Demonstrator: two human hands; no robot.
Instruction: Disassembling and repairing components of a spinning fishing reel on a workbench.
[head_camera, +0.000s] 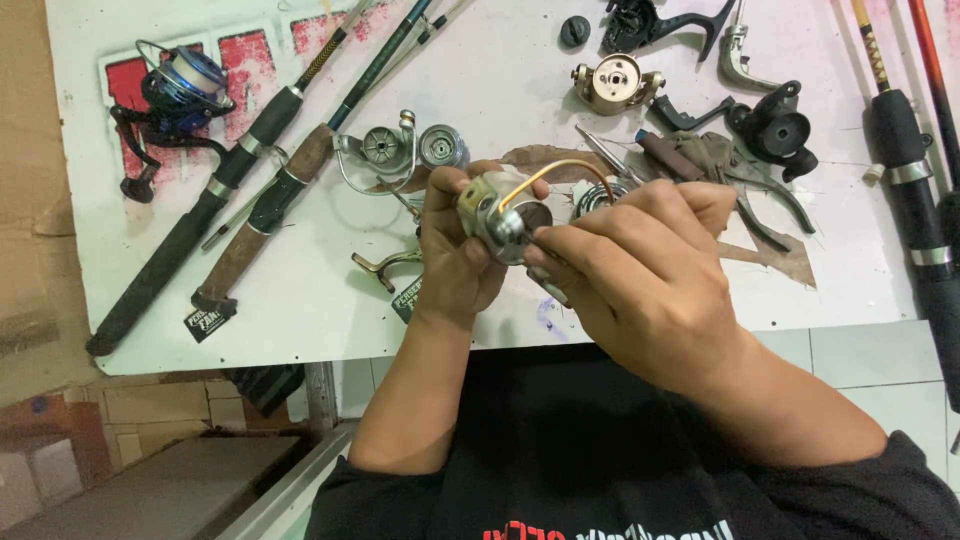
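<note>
Both hands met over the white board (500, 80), just above its near edge. Left hand (455, 250) was curled shut around a silver reel rotor (495, 215), thumb and fingers wrapped about its body, holding it up off the board. Right hand (640, 270) was closed too, its fingertips pinched against the rotor's front; what they pinched was too small to tell. A gold bail wire (560, 170) arched from the rotor over the right hand's knuckles. Beyond the rotor on the board lay a silver spool (443, 147), left of it two rods (250, 190) and a blue reel (180, 90). Farther right sat a gold reel body (612, 83), pliers (760, 190) and a black housing (778, 130).
</note>
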